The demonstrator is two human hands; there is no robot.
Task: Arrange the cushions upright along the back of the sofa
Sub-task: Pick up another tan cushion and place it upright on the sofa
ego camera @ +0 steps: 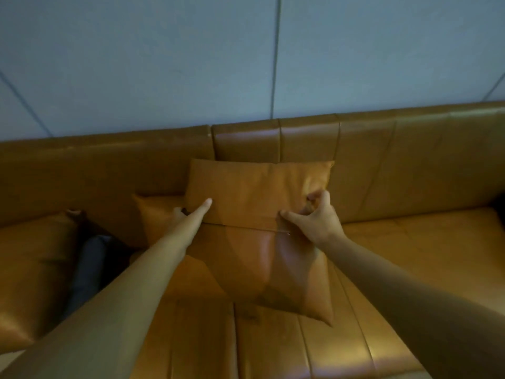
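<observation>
Head view: two bare forearms reach over the seat (273,346) to the cushion (259,214), which leans against the sofa back (410,160), lower edge forward on the seat. The left hand (188,214) lies along its left edge, fingers extended, not gripping. The right hand (314,217) pinches the cover near the zip seam, fingers closed on it. The cushion looks light, soft and smooth-skinned, likely slippery; hold it by both side edges. A second cushion (153,214) sits just behind-left; a third (35,269) lies at far left. A grey panelled wall (164,64) stands behind.
</observation>
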